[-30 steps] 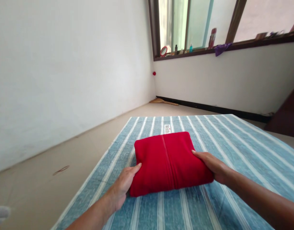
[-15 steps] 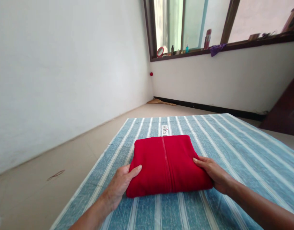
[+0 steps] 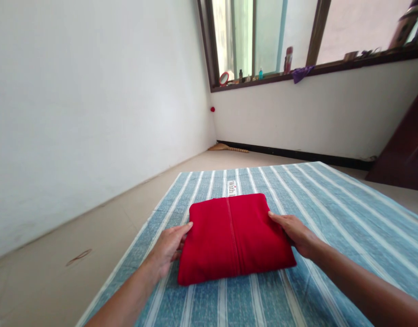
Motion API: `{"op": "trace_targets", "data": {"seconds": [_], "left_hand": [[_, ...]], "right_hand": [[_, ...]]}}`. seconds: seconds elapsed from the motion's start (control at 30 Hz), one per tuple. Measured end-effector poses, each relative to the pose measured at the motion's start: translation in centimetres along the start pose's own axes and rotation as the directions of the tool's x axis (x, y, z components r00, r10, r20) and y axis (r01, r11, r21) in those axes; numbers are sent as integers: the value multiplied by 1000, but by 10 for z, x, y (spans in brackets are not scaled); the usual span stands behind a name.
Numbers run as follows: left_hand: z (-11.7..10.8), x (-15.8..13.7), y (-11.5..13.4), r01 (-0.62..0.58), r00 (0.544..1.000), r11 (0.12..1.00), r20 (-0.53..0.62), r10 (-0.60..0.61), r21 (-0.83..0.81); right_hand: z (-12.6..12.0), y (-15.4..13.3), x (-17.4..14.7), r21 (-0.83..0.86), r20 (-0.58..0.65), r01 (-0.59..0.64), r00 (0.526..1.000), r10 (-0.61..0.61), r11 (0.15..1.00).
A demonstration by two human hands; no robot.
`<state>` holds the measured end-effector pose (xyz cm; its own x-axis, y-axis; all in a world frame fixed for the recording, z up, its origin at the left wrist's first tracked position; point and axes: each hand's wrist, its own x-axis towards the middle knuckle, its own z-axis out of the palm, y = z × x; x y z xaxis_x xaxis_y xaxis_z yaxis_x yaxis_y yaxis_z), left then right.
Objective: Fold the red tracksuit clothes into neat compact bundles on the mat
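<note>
Head view: the left hand (image 3: 168, 247) is loosely spread at the left edge of a folded red garment (image 3: 225, 236), its thumb tip touching that edge. The right hand (image 3: 295, 232) sets its thumb on the opposite edge; its fingers are largely hidden, so I cannot tell whether it pinches the fabric. The garment lies flat on a blue-and-white striped cover (image 3: 331, 222), just below a printed label (image 3: 231, 188). Beyond, a broom (image 3: 223, 146) lies on the tiled floor (image 3: 103, 227); a purple cloth (image 3: 301, 73) hangs over the windowsill (image 3: 263, 81).
</note>
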<state>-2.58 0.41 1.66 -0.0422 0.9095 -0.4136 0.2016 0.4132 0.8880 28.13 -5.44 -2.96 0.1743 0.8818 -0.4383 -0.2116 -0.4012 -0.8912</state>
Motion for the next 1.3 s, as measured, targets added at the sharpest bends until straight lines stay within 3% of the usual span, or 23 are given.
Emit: {"op": "trace_targets", "data": {"seconds": [0.1,0.2,0.43,0.6,0.83,0.9,1.0,1.1,1.3], "left_hand": [[4,18,5,-7,1000,998,4,7,-67],[8,31,7,-17,999,984,45,26,-177],[11,44,16,162,982,916,150,-113,-367],[17,48,22,218,968,888,208,-143,-406],[21,48,24,263,959,868,216,-186,-421],[21,51,22,225,971,883,172,-167,-413],[23,56,18,38,999,938,-9,-44,-344],[25,61,14,-111,987,963,-141,78,-247],[20,66,12,-123,986,949,-148,82,-291]], "right_hand": [[-1,-11,14,-59,-51,10,999,-13,998],[-2,-18,26,-39,-3,16,1000,-17,999],[-4,-31,50,166,126,-118,987,98,979],[3,-33,61,216,150,-119,985,88,969],[4,-36,66,249,91,-94,993,74,964],[4,-36,69,247,66,-80,996,66,966],[5,-34,72,230,-10,-36,999,40,973],[6,-28,75,193,-114,18,994,4,981],[4,-26,73,130,-215,119,973,-89,984]]}}
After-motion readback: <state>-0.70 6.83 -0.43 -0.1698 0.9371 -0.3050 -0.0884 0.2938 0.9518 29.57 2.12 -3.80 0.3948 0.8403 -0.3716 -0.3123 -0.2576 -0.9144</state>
